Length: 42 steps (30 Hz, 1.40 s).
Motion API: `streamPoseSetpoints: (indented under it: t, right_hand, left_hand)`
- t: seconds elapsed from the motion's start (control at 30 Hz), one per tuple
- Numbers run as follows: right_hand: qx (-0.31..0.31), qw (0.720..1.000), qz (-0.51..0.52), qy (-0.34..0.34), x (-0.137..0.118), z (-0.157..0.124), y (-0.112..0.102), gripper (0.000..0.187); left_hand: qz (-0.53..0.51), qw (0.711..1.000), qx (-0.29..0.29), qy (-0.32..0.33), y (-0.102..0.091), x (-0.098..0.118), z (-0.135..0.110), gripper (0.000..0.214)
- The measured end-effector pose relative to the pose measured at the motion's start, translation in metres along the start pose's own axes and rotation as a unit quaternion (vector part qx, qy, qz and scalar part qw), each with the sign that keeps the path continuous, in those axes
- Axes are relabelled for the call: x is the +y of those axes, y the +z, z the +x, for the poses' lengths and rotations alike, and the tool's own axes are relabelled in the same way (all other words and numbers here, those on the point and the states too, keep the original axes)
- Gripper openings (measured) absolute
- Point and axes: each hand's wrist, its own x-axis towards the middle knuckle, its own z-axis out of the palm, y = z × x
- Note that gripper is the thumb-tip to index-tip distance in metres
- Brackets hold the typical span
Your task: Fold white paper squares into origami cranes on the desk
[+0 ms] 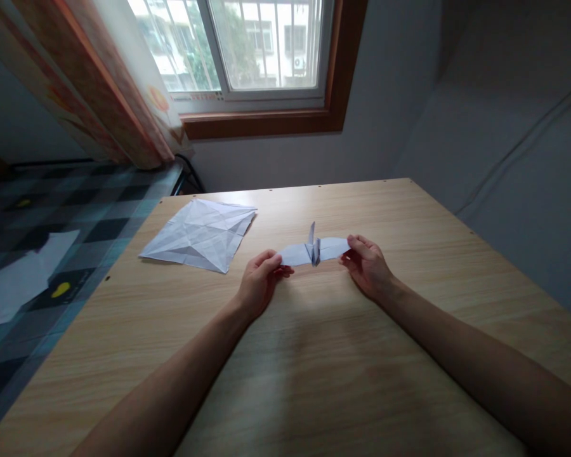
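A white folded paper crane (315, 251) is held just over the table, its two wings spread out to the sides. My left hand (261, 277) pinches the tip of its left wing between thumb and fingers. The right wing tip is gripped the same way by my right hand (367, 265). From the crane's folded middle, a thin pointed strip sticks up and away from me. Beyond my left hand, a creased sheet of white paper (204, 232) lies opened out on the table.
The wooden table (409, 355) has its far edge below a window (266, 44). At the left, torn white paper (26, 279) rests on a checked cloth (9, 209), lower than the tabletop. A curtain (99, 76) hangs at the upper left, and a cable (504, 149) runs along the right wall.
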Motion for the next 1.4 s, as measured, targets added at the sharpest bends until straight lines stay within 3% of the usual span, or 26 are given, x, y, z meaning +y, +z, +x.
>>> streamPoseSetpoints:
  t: [0.53, 0.8, 1.07, 1.4]
  right_hand:
    - [-0.005, 0.998, 0.031, 0.047, -0.007, 0.012, -0.018, 0.029]
    - [-0.003, 0.998, 0.031, 0.051, -0.009, 0.014, -0.020, 0.027]
    - [0.078, 0.996, -0.032, 0.002, -0.020, 0.027, -0.040, 0.023]
    - [0.277, 0.956, -0.016, -0.097, -0.034, 0.066, -0.083, 0.022]
  left_hand:
    - [-0.067, 0.997, -0.008, -0.036, -0.007, 0.003, 0.004, 0.025]
    - [-0.041, 0.998, -0.001, -0.037, -0.007, 0.002, 0.004, 0.028]
    - [0.052, 0.998, 0.028, 0.025, 0.002, -0.001, -0.001, 0.027]
    - [0.068, 0.997, 0.020, 0.029, 0.002, 0.001, -0.003, 0.026]
